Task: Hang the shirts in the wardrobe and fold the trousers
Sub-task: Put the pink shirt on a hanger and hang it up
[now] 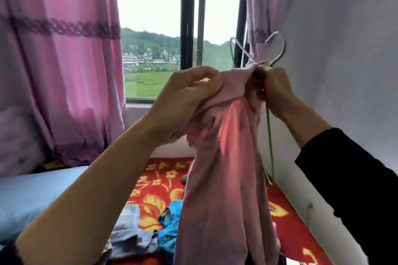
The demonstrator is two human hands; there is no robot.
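In the head view, a pink shirt (224, 168) was held up in front of the window (187, 28), above a red flowered mat (155, 189). Its upper edge was gripped by the left hand (189, 92), and its neck part was pinched together with a wire hanger (277, 57) by the right hand (277, 88), just beside. Jeans (129, 228) and a blue garment (170, 221) were seen lying on the mat.

Pink fabric curtains (60, 60) hang at both sides of a black-framed window (187, 17). Below lies a red carpet with yellow flowers (155, 196), between a light blue bed sheet (32, 196) and a white wall (344, 49).
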